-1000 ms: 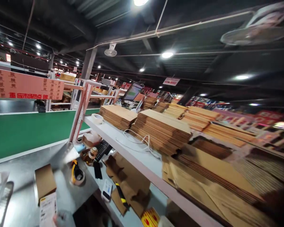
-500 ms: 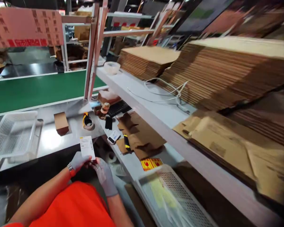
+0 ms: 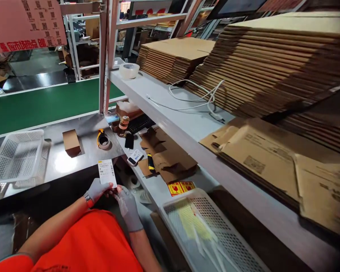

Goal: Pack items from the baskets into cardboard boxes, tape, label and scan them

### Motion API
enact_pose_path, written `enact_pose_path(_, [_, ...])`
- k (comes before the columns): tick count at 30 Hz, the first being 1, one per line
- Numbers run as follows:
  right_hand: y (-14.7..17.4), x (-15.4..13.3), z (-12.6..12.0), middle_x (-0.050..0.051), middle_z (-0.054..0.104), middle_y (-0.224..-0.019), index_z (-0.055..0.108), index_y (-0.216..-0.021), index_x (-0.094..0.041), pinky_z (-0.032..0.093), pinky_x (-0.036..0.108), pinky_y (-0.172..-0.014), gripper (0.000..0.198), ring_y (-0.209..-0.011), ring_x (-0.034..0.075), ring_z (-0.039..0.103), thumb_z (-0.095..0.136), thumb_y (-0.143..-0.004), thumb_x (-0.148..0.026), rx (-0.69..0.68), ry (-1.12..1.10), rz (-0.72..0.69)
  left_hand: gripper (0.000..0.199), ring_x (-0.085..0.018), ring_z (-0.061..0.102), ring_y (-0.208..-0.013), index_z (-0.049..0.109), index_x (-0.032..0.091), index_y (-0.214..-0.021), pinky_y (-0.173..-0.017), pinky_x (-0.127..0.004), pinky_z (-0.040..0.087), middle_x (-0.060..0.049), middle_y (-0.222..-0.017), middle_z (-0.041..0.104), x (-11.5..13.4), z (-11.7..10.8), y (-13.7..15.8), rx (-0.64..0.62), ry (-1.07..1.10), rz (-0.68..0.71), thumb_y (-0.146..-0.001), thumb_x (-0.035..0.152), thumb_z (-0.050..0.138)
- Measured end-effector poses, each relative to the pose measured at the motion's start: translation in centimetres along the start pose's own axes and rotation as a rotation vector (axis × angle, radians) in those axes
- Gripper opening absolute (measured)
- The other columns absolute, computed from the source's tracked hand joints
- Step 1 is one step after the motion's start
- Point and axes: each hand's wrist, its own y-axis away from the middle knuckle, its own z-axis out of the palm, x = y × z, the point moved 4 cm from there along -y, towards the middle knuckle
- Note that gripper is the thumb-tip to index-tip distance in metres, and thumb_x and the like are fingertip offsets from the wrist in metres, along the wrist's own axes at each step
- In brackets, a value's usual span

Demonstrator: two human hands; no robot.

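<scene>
A white printed card [image 3: 107,173] with a small yellow mark at its top corner is held upright in front of my body. My left hand [image 3: 98,189], in a grey glove with bare fingertips, pinches its lower edge. My right hand [image 3: 127,206], gloved the same way, has its fingers closed at the card's lower right corner. The undersides of the fingers are hidden. Beyond the card, a small brown cardboard box [image 3: 71,142] and a tape dispenser [image 3: 103,140] rest on the metal table [image 3: 87,130].
To the right, a shelf [image 3: 170,117] bears stacked flat cartons [image 3: 260,64], a white cable [image 3: 187,107] and a tape roll [image 3: 129,70]. Below it lie a phone [image 3: 129,141], a yellow-black cutter [image 3: 151,163] and a white basket [image 3: 215,215]. Another basket [image 3: 22,156] stands left.
The camera view has shifted slightly and sharpened. Both hands still hold the card in front of my body, now a little farther right in the picture.
</scene>
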Motion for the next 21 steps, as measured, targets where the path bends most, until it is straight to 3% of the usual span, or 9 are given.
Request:
enact_pose_path(6, [-1.0, -0.3, 0.3, 0.013, 0.090, -0.104, 0.083, -0.094, -0.026, 0.072, 0.061, -0.105, 0.055, -0.100, 0.034, 0.086, 0.095, -0.076, -0.076, 0.006, -0.065, 0.023, 0.051, -0.021, 0.076, -0.066, 0.086, 0.012, -0.091, -0.055, -0.027, 0.055, -0.013, -0.085, 0.087, 1.0, 0.1, -0.2, 0.014, 0.016, 0.004, -0.061, 0.047, 0.106])
enact_pose_path(13, [-0.9, -0.5, 0.9, 0.013, 0.091, -0.099, 0.085, -0.090, -0.024, 0.073, 0.058, -0.101, 0.051, -0.095, 0.033, 0.087, 0.099, -0.076, -0.071, -0.038, -0.130, 0.017, 0.047, -0.023, 0.076, -0.068, 0.085, 0.010, -0.093, -0.058, -0.029, 0.054, -0.015, -0.085, 0.085, 1.5, 0.0, 0.4, 0.022, -0.019, 0.010, -0.070, 0.046, 0.103])
enact_pose_path(18, [-0.7, -0.5, 0.7, 0.015, 0.093, -0.104, 0.090, -0.095, -0.021, 0.070, 0.051, -0.099, 0.045, -0.095, 0.030, 0.084, 0.092, -0.087, -0.066, -0.101, -0.084, -0.015, 0.043, -0.022, 0.075, -0.070, 0.085, 0.012, -0.096, -0.060, -0.030, 0.055, -0.013, -0.087, 0.085, 0.3, -0.1, 0.2, 0.012, -0.054, 0.000, -0.075, 0.046, 0.101])
enact_pose_path(21, [-0.7, 0.2, 0.4, 0.014, 0.094, -0.112, 0.094, -0.098, -0.023, 0.068, 0.050, -0.103, 0.048, -0.102, 0.031, 0.083, 0.097, -0.080, -0.067, -0.079, -0.107, -0.016, 0.038, -0.026, 0.078, -0.079, 0.086, 0.009, -0.106, -0.067, -0.034, 0.060, -0.016, -0.097, 0.086, -0.8, -0.4, -0.2, 0.029, -0.158, -0.024, -0.086, 0.040, 0.093])
